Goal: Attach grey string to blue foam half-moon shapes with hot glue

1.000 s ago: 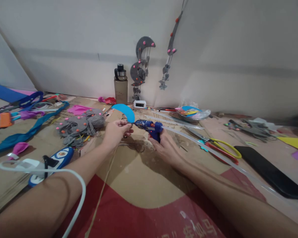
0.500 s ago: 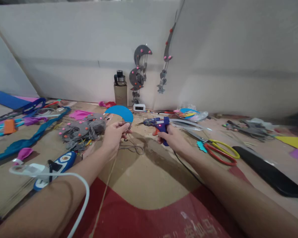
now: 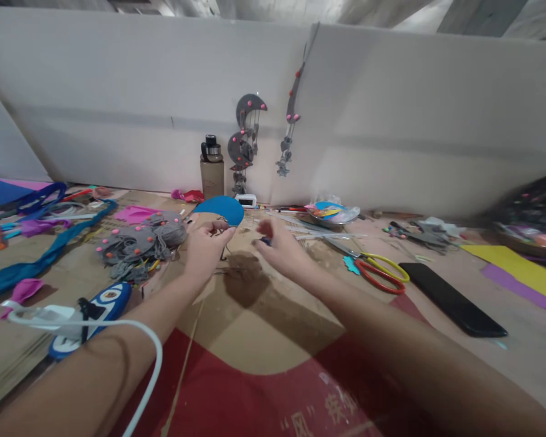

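My left hand [image 3: 205, 246] is closed, fingertips pinching the lower end of a blue crescent cutout [image 3: 230, 209] above the table. A thin grey cord [image 3: 226, 250] hangs below these fingers. Just to the right, my right hand [image 3: 283, 249] has curled fingers smeared by motion. A small dark-blue bit shows at its fingertips; whether the hand still grips the glue gun is hidden. Left of my left hand lies a pile of grey felt pieces and yarn [image 3: 141, 240] with pink and orange dots.
Scissors [image 3: 380, 273] and a black phone [image 3: 452, 297] lie to the right. A bottle [image 3: 212, 173] stands at the back near grey moon hangings [image 3: 241, 149] on the wall. A white cable [image 3: 131, 323] arches over my left forearm. Yellow sheet [image 3: 512, 264] lies far right.
My right hand has moved left, close to my left hand, and the glue gun that showed in it is now almost wholly out of sight. The view has shifted slightly right.
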Demonstrator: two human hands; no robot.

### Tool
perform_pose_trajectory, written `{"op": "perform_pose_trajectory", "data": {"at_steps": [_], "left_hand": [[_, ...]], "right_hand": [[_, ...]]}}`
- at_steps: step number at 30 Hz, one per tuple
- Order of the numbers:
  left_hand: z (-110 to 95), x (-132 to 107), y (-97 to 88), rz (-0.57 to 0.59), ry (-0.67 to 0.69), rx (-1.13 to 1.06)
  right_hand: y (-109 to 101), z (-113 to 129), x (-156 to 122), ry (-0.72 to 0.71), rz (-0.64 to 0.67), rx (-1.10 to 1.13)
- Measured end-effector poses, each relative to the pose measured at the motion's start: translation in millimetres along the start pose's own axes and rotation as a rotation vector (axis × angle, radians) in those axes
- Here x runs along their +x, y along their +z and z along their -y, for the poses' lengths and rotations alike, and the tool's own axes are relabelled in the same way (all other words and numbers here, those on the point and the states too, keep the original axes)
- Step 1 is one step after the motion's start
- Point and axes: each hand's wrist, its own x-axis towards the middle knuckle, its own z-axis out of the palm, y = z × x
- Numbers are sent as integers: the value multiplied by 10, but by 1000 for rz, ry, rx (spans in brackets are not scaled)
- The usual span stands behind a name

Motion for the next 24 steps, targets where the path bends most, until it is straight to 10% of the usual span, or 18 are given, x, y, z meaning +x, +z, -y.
{"op": "perform_pose_trajectory", "data": {"at_steps": [7, 14, 24], "left_hand": [[-125, -10, -65, -29, 108, -6], [-79, 50, -27, -89, 44, -220], [14, 21, 21, 109, -82, -347]], "right_hand": [[578, 353, 176, 160, 103, 912], [459, 310, 173, 171, -65, 588], [347, 244, 178, 21, -211, 508]]}}
